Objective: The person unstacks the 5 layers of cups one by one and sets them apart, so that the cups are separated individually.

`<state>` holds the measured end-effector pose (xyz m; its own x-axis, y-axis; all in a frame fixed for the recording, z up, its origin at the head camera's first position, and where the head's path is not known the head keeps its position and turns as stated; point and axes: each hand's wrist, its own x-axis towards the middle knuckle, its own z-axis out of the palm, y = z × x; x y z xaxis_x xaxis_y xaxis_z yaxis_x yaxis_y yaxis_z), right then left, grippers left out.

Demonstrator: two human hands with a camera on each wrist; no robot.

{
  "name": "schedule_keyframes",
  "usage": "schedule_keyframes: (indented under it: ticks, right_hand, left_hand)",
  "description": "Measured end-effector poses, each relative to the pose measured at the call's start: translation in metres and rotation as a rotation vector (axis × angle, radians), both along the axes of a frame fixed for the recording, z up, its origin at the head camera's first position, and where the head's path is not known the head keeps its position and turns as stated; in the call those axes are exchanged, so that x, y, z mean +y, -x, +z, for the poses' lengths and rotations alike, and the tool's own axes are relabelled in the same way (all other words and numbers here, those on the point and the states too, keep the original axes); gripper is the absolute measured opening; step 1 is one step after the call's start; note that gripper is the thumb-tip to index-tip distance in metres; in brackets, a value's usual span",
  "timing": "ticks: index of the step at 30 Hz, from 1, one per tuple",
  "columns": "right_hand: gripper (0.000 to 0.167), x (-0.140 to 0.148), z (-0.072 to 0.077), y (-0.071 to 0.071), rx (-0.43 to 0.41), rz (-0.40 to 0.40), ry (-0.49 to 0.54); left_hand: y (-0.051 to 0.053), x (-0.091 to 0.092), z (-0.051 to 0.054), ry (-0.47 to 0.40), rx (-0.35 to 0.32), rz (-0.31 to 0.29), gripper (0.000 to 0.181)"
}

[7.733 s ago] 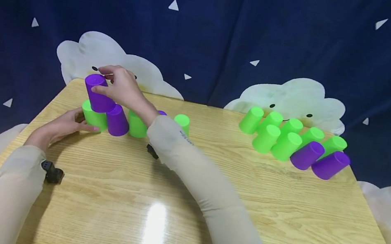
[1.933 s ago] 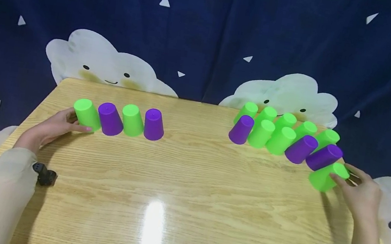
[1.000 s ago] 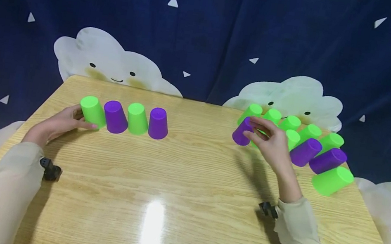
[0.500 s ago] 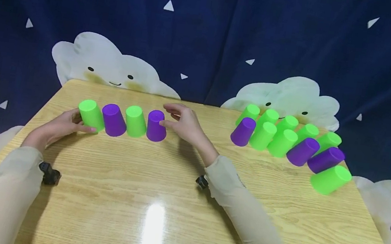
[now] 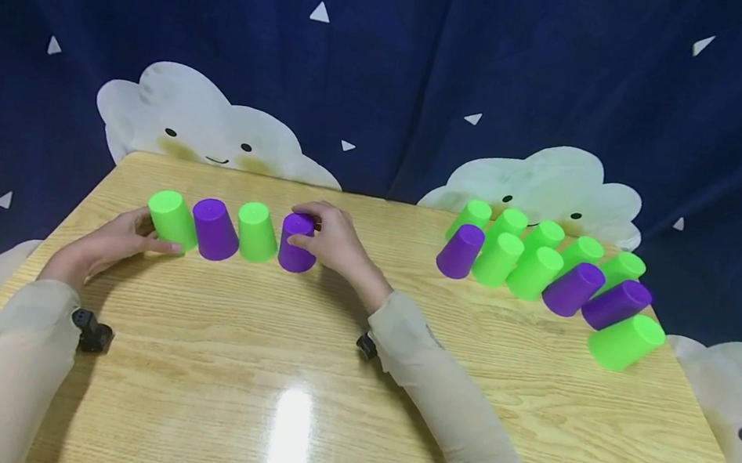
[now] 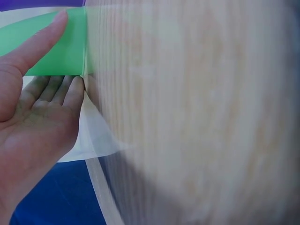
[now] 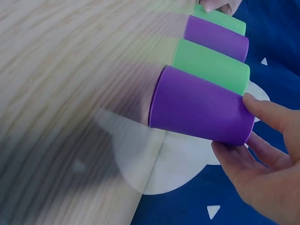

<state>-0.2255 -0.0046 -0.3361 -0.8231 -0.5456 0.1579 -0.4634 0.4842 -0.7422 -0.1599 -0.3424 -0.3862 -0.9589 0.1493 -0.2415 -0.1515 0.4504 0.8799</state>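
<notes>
Upside-down cups stand in a row on the left of the table, alternating green and purple. My left hand [image 5: 116, 242] holds the leftmost green cup [image 5: 171, 222], thumb along its near side and fingers behind it. In the left wrist view the thumb lies against this green cup [image 6: 61, 44]. My right hand [image 5: 337, 241] grips the row's rightmost purple cup [image 5: 296, 257] near its closed top. The right wrist view shows this purple cup [image 7: 199, 108] between thumb and fingers, its rim down at the table. Between the hands stand a purple cup [image 5: 215, 231] and a green cup [image 5: 257, 234].
On the right, several green cups form a back row [image 5: 510, 223]. Before them runs a front row from a purple cup [image 5: 460, 252] to a green cup [image 5: 624, 342]. A patterned blue curtain [image 5: 394, 69] hangs behind the wooden table [image 5: 216, 368].
A purple and a green cup have gone from the left group to the right front row's ends. My right hand has come back leftward and now grips the purple cup; my left hand stays put.
</notes>
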Motion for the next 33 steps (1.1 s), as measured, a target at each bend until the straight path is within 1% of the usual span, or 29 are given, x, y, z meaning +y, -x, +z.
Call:
schedule_keyframes:
  ticks: [3, 9, 12, 17, 21, 25, 29, 33]
  right_hand:
    - [0.045, 0.009, 0.0, -0.003, -0.011, -0.005, 0.031]
    - [0.045, 0.033, 0.006, -0.008, -0.051, -0.004, 0.102]
    - [0.045, 0.053, 0.01, -0.012, -0.063, -0.013, 0.142]
    - [0.044, 0.092, 0.019, -0.017, -0.034, -0.045, 0.17]
    - [0.045, 0.124, 0.026, -0.023, -0.006, -0.102, 0.186]
    - [0.046, 0.156, 0.032, -0.032, 0.021, -0.153, 0.197]
    - [0.047, 0.194, 0.041, -0.042, 0.064, -0.209, 0.17]
    - [0.048, 0.234, 0.048, -0.05, 0.117, -0.289, 0.128]
  left_hand:
    - [-0.001, 0.0, -0.001, 0.006, -0.002, -0.008, 0.094]
    - [-0.001, -0.003, -0.002, 0.036, -0.001, -0.011, 0.093]
    - [0.0, -0.003, -0.002, 0.046, -0.006, -0.011, 0.094]
    - [0.001, -0.002, -0.002, 0.048, -0.014, -0.017, 0.096]
    - [0.0, -0.002, -0.002, 0.049, -0.024, -0.012, 0.096]
    - [-0.001, -0.002, -0.002, 0.047, -0.027, -0.016, 0.096]
    - [-0.001, -0.002, -0.002, 0.049, -0.023, -0.023, 0.095]
    - [-0.001, -0.001, 0.0, 0.042, -0.018, -0.021, 0.096]
